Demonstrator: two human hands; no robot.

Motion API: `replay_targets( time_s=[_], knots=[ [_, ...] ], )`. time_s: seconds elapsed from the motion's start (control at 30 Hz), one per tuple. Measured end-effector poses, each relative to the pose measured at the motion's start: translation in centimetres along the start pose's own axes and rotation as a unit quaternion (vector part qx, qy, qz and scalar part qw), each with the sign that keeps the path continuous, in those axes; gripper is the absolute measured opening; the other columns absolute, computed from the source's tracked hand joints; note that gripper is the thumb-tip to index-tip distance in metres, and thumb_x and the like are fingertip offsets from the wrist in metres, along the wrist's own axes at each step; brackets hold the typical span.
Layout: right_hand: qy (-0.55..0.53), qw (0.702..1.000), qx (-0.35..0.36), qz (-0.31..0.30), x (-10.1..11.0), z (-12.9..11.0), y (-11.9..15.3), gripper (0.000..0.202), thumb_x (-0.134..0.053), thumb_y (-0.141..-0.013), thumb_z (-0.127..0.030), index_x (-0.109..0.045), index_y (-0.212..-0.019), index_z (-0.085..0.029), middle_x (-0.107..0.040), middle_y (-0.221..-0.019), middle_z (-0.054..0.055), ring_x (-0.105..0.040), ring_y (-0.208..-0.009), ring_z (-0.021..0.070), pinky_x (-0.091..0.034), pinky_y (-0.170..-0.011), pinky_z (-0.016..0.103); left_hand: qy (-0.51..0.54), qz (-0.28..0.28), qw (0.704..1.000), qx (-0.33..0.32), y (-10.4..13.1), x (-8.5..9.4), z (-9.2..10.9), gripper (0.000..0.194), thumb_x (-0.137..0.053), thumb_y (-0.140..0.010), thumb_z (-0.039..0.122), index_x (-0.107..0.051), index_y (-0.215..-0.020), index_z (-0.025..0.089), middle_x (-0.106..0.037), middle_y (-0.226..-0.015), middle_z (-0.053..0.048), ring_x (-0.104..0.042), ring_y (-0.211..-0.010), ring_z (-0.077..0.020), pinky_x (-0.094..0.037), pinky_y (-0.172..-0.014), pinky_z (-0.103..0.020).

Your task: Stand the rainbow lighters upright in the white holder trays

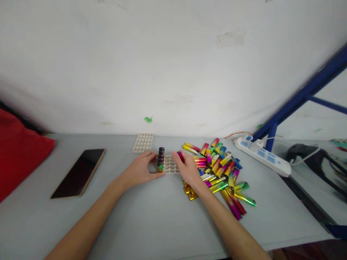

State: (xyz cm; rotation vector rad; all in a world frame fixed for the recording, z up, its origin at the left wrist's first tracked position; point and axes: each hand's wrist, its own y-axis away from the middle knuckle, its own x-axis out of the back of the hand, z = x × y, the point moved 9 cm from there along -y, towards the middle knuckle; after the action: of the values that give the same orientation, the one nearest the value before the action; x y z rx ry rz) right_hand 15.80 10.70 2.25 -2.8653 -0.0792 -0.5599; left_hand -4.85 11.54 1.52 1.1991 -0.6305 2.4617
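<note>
A pale tray with rows of holes (170,164) lies on the table between my hands. Along its left end stands a row of several upright lighters (161,160) with black tops. My left hand (141,168) curls around that end, thumb at the near corner and fingers at the far one, steadying the tray. Between the thumb and fingers of my right hand (188,169) is a purple lighter (180,155), held over the tray's right part; its lower end is hidden. Right of this hand spreads a pile of shiny multicoloured lighters (217,162), partly covered by my hand and forearm.
A second pale tray (143,142) lies near the wall. To the left are a dark-screened phone or tablet (78,173) and a red cloth or bag (21,148). A white power strip (262,156) with cords lies at the right, beside a blue metal frame (292,97).
</note>
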Motion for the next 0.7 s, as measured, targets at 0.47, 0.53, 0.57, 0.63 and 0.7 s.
replay_targets(
  time_s=[0.47,0.53,0.57,0.63,0.7],
  knots=[
    [0.15,0.985,0.088,-0.016,0.6,-0.6,-1.2,0.044,-0.06,-0.127,-0.05,-0.06,-0.088,-0.029,-0.071,-0.081,0.002,-0.068,-0.08,0.0249,-0.05,-0.079,0.035,-0.004,-0.007,1.0,0.018,0.0,-0.1,0.2,0.047,-0.097,-0.087,0.062,-0.077,-0.107,0.025,-0.082,-0.116,-0.011,-0.077,-0.106,-0.0366,-0.065,-0.102,-0.049],
    [0.162,0.98,0.11,-0.042,0.1,-0.8,-1.4,0.037,-0.064,-0.127,-0.046,-0.064,-0.094,-0.028,-0.077,-0.091,0.005,-0.074,-0.089,0.0267,-0.054,-0.085,0.035,-0.004,-0.005,1.0,0.018,0.0,-0.1,0.3,0.046,-0.098,-0.087,0.061,-0.078,-0.108,0.025,-0.082,-0.116,-0.011,-0.077,-0.108,-0.0369,-0.065,-0.103,-0.049],
    [0.174,0.976,0.118,-0.054,-0.2,-0.9,-1.6,0.035,-0.065,-0.127,-0.045,-0.066,-0.097,-0.028,-0.079,-0.094,0.006,-0.075,-0.092,0.0275,-0.055,-0.087,0.035,-0.004,-0.003,1.0,0.017,0.0,-0.1,0.3,0.046,-0.098,-0.087,0.061,-0.078,-0.108,0.025,-0.082,-0.117,-0.011,-0.077,-0.109,-0.0371,-0.065,-0.104,-0.049],
    [0.206,0.967,0.131,-0.071,-0.7,-0.9,-1.8,0.03,-0.064,-0.127,-0.042,-0.067,-0.101,-0.027,-0.08,-0.099,0.008,-0.076,-0.096,0.0286,-0.057,-0.089,0.037,0.0,0.0,1.0,0.015,0.0,0.0,0.4,0.047,-0.098,-0.087,0.061,-0.079,-0.11,0.025,-0.082,-0.118,-0.011,-0.078,-0.111,-0.0375,-0.065,-0.106,-0.049],
    [0.237,0.957,0.145,-0.083,-1.2,-1.0,-1.8,0.024,-0.065,-0.127,-0.037,-0.069,-0.106,-0.026,-0.081,-0.106,0.01,-0.076,-0.1,0.0296,-0.058,-0.092,0.038,0.005,0.001,1.0,0.012,0.0,0.0,0.4,0.049,-0.099,-0.087,0.062,-0.079,-0.112,0.025,-0.082,-0.118,-0.011,-0.077,-0.111,-0.0376,-0.065,-0.106,-0.05]
  ],
)
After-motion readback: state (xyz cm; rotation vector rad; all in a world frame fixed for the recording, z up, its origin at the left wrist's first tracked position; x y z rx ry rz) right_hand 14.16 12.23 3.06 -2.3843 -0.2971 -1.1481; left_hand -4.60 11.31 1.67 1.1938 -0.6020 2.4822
